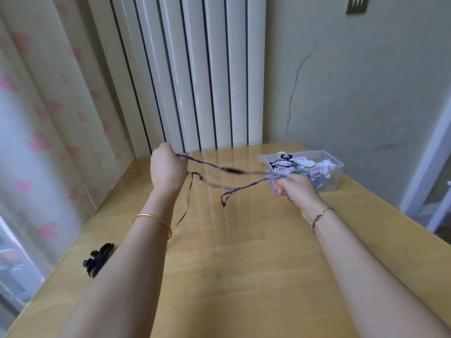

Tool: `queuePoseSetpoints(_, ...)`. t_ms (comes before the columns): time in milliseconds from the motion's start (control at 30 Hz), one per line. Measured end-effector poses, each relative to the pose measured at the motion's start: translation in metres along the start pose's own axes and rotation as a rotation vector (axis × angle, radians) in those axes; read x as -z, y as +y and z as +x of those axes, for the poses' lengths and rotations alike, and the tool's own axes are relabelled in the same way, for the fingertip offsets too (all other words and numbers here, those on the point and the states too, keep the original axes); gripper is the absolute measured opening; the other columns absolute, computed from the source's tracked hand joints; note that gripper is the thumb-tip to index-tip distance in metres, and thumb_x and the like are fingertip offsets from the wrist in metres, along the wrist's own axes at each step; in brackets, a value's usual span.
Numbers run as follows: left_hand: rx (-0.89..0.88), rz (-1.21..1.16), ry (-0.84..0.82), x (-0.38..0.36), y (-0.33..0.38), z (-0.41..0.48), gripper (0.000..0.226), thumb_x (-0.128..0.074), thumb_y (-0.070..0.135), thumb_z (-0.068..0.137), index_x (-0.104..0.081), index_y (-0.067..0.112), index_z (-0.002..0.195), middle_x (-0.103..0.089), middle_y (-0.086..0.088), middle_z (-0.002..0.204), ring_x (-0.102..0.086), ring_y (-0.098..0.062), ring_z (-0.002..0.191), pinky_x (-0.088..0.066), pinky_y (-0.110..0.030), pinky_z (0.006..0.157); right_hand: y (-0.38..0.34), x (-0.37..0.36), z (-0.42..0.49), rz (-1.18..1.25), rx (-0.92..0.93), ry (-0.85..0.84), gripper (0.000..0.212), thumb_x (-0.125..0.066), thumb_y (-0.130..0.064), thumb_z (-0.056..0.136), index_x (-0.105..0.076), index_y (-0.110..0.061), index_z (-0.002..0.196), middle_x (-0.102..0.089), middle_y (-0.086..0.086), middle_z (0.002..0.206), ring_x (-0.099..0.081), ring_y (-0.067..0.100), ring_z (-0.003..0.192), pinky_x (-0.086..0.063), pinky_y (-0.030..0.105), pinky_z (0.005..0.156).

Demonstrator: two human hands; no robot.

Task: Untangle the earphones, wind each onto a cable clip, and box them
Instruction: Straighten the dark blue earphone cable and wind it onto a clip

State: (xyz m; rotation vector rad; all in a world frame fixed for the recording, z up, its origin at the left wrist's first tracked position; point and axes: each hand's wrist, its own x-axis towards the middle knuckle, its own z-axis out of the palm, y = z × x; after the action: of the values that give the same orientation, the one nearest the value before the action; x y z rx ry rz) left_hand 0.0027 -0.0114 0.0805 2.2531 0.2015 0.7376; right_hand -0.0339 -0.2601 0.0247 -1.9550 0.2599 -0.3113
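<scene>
Both hands, left [167,167] and right [296,189], grip the braided purple-and-black earphone cable [210,164] stretched apart between them, mid-untangling; next, probably freeing its dangling loops [223,200], then winding onto the black plastic cable clip [98,258].

no readable text, no labels, brands, numbers or signs legible in the head view, clear box [332,182] wall carries no print that can be made out, its contents too small and blurred to read
</scene>
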Motion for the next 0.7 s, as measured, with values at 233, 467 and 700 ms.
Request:
queuePoseSetpoints(233, 0.356, -0.535, -0.150, -0.022, -0.005, -0.017, 0.020, -0.030, -0.008, 0.090, -0.035, 0.011, 0.084, -0.062, -0.014, 0.083, -0.062, -0.014, 0.049, -0.045, -0.019, 0.038, -0.005, -0.003, -0.007, 1.108, -0.234, -0.206, 0.037, -0.041, -0.013, 0.090, -0.029, -0.019, 0.056, -0.052, -0.001, 0.052, -0.064, 0.018, 0.062, -0.052, 0.035, 0.072)
queuePoseSetpoints(467, 0.350, -0.486, -0.041, -0.021, -0.012, -0.013, 0.026, -0.027, -0.007, 0.090, -0.031, 0.013, 0.074, -0.052, -0.008, 0.073, -0.053, -0.018, 0.050, -0.044, -0.026, 0.052, 0.007, 0.002, -0.003, -0.418, 0.035, 0.070, 0.019, -0.045, -0.018, 0.093, -0.049, -0.016, 0.074, -0.045, 0.000, 0.066, -0.043, 0.020, 0.059, -0.028, 0.023, 0.050)
queuePoseSetpoints(700, 0.252, -0.418, -0.126, -0.009, -0.008, -0.009, 0.020, -0.031, -0.008, 0.089, -0.044, 0.007, 0.085, -0.062, -0.014, 0.084, -0.060, -0.017, 0.058, -0.044, -0.023, 0.043, 0.019, 0.008, 0.004, -1.117, -0.105, -0.113, 0.012, -0.052, -0.015, 0.088, -0.048, -0.016, 0.076, -0.051, 0.000, 0.082, -0.055, 0.024, 0.089, -0.039, 0.023, 0.066)
